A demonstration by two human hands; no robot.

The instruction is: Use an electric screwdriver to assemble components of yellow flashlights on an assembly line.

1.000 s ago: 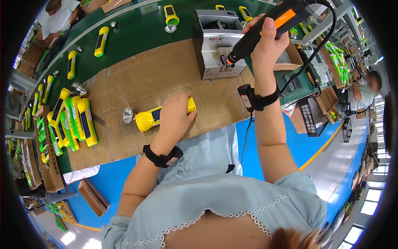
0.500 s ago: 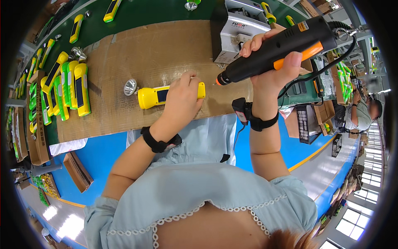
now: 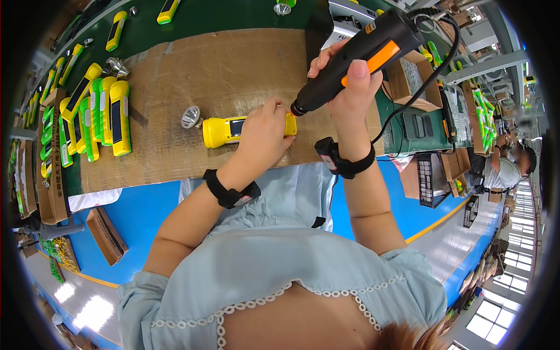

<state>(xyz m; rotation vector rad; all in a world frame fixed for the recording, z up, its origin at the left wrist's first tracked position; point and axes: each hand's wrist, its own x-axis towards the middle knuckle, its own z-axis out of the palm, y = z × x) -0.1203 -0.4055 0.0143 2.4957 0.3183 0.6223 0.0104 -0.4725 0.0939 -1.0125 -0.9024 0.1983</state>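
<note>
A yellow flashlight (image 3: 218, 132) with a dark panel on its upper face lies on the cardboard sheet (image 3: 192, 76). My left hand (image 3: 265, 133) is closed over its body and holds it down. Beside its wide end sits a loose silver reflector (image 3: 191, 116), with what looks like a thin link to the flashlight. My right hand (image 3: 353, 87) grips a black electric screwdriver (image 3: 373, 58) with an orange lever, tilted down to the left. Its tip is at the flashlight's narrow end, next to my left fingers; whether it touches a screw is hidden.
Several yellow and green flashlights (image 3: 119, 119) stand in a row at the left, with reflectors (image 3: 116, 68) behind them. A grey box-shaped device (image 3: 335, 29) is at the back, a cardboard box (image 3: 413, 81) to the right. The screwdriver's cable (image 3: 429, 81) loops down the right side. Farther right a person (image 3: 510, 166) sits.
My right hand has brought the screwdriver left, so its tip now meets the flashlight's narrow end. My left hand still holds the flashlight. The whole view has shifted slightly.
</note>
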